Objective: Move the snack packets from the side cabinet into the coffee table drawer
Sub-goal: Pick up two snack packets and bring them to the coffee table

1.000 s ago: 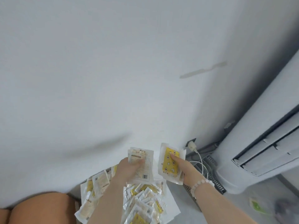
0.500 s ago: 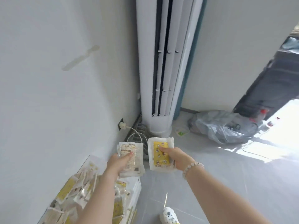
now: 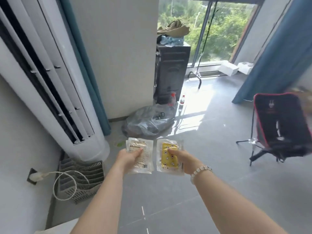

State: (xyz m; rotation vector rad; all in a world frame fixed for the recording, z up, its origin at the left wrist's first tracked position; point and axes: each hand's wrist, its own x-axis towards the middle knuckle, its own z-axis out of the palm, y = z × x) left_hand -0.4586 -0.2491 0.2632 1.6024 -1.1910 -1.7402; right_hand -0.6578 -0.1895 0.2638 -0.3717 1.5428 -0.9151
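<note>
My left hand [image 3: 129, 157] grips a small stack of clear snack packets [image 3: 143, 154], their printed backs with a barcode facing me. My right hand [image 3: 182, 158], with a bead bracelet at the wrist, grips a clear snack packet with a yellow patterned front [image 3: 168, 159]. Both hands are held out side by side at chest height above the grey floor. The side cabinet with the pile of packets is out of view, and no coffee table or drawer shows.
A tall white standing air conditioner [image 3: 50, 85] is at left, with a grey plastic basket [image 3: 81, 179] and a plugged-in cable [image 3: 55, 176] at its foot. A grey plastic bag [image 3: 146, 122] lies ahead on the floor, before a black cabinet [image 3: 170, 73]. A black-and-red folding chair [image 3: 278, 125] stands at right.
The view has swung right, from the wall and the packet pile to the room. Both hands kept their packets and moved away from the pile.
</note>
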